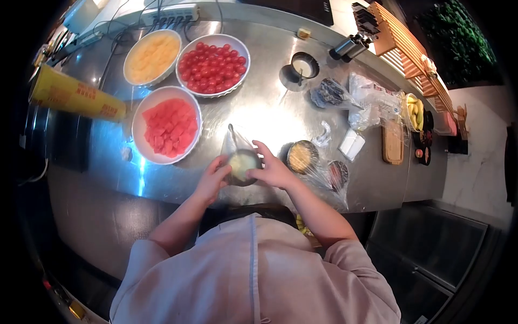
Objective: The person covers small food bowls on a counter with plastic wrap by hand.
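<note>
The head camera looks forward and down, edges seemingly warped.

The person wears a loose top [318, 270] in pale pinkish grey, its cloth softly creased across the chest and shoulders. A narrow blue-grey strip [253, 259] runs straight down the middle of the front, with a small looped cord [265, 320] near its neck end. Short, wide sleeves [360, 267] leave the forearms [318, 213] and hands [276, 173] bare.
</note>
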Demonstrator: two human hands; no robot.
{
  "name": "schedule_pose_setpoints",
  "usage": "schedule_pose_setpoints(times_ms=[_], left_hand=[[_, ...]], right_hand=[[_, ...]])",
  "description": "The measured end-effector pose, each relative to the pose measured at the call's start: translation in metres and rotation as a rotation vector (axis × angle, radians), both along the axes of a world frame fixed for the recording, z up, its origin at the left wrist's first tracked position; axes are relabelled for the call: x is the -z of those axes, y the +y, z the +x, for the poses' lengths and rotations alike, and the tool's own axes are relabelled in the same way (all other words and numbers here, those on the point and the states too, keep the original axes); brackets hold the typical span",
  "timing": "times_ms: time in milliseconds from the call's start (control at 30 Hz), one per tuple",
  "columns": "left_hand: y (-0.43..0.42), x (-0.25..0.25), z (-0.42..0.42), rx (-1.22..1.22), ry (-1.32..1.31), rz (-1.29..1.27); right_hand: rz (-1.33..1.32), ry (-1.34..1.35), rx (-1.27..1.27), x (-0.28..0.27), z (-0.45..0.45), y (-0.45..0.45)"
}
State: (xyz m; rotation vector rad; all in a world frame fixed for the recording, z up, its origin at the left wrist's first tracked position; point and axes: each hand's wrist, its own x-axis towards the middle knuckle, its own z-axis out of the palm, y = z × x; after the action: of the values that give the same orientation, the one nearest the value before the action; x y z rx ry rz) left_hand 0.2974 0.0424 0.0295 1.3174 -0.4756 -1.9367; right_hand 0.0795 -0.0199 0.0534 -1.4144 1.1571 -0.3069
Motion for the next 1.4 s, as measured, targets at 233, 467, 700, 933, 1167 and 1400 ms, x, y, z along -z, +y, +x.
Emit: schedule_pose_setpoints(times_ms=[233,467,700,933,1167,1400], left_hand=[[-0.043,0.019,0.007,-0.109,-0.152,-0.085],[-0.049,-0.035,-0.006,0.269,-1.274,-0.789],[-0.084,-0.023,-0.044,0.579,-1.247,-0.642],[-0.153,-0.011,-0.064,0.514,-1.249,-0.749],[-0.202,-0.019,-0.076,0.534,-1.209,-0.805],[-0.089,-0.034,-0.009,0.522,-1.057,-0.955]], right_hand=[[0.148,-0.007,0.085,-0.006,-0.045,-0.110],[-0.672,0.626,0.427,-0.023,-0.085,-0.247],[-0.273,0.895,0.319,0.003,-0.062,-0.323],[-0.382,0.841,0.148,-0.053,-0.062,-0.273],[-0.565,0.886,-0.182,-0.127,-0.050,-0.149],[-0.497,0.657,-0.538,-0.094,-0.010,-0.029]])
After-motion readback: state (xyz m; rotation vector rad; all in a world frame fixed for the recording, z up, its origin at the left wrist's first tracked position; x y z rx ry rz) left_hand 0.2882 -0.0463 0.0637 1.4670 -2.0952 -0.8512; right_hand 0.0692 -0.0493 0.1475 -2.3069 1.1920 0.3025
